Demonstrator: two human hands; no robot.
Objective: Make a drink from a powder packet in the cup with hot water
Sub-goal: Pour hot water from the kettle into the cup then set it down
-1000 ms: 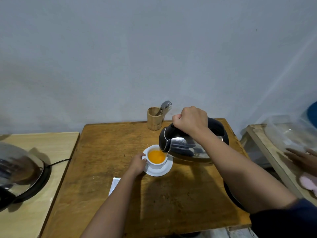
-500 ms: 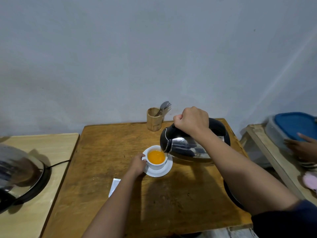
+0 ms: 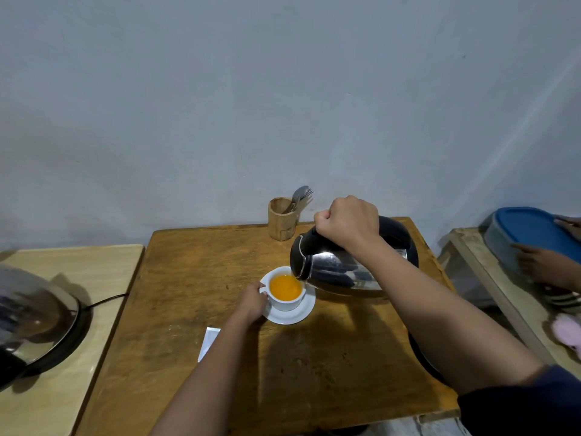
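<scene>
A white cup [image 3: 287, 302] holding orange liquid stands on a white saucer [image 3: 294, 314] in the middle of the wooden table [image 3: 195, 278]. My left hand [image 3: 251, 302] grips the cup's handle on its left side. My right hand [image 3: 347, 223] is closed on the black handle of a steel kettle [image 3: 339, 272], which is tilted with its spout over the cup's right rim. A white packet [image 3: 208, 341] lies flat on the table beside my left forearm.
A wooden holder [image 3: 281, 219] with a spoon and fork stands at the table's back edge. A second steel kettle [image 3: 34, 316] sits on the pale side table at left. The black kettle base [image 3: 423, 360] shows under my right arm. Another person's hands [image 3: 544, 265] hold a blue-lidded container [image 3: 531, 229] at right.
The kettle and my hands hold almost the same pose over the cup. At the right, the other person has brought a blue-lidded container onto the bench.
</scene>
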